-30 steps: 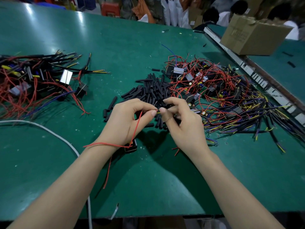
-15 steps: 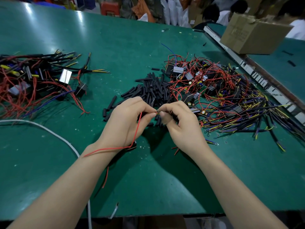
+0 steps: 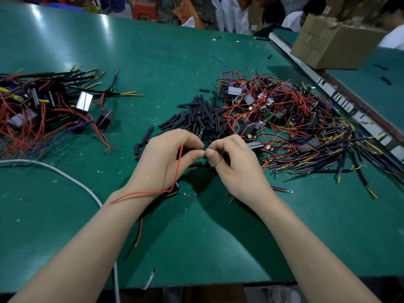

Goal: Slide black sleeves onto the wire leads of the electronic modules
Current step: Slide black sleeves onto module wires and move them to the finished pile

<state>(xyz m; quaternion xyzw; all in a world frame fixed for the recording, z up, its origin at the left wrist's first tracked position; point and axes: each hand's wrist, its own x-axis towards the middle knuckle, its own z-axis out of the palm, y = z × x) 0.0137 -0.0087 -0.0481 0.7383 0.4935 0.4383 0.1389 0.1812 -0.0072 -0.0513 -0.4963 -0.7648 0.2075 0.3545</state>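
Left hand (image 3: 168,162) pinching thin red lead (image 3: 178,167), right hand (image 3: 236,165) pinching at same tip — sleeve there hidden. Matte black tube sleeves (image 3: 203,121) heaped just beyond, uncountable. Two tangled module piles (image 3: 290,119) on green mat (image 3: 196,237).

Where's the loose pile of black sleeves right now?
Head view: pile of black sleeves lies mid-table, just beyond both hands, with the tangle of wired modules against its right side.

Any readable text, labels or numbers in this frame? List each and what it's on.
None can be read.
Cardboard box: faint dark print on its side, too blurred to read.
Electronic modules in the right pile: no legible markings at this size.
Silver-faced module in the left pile: shows no text.
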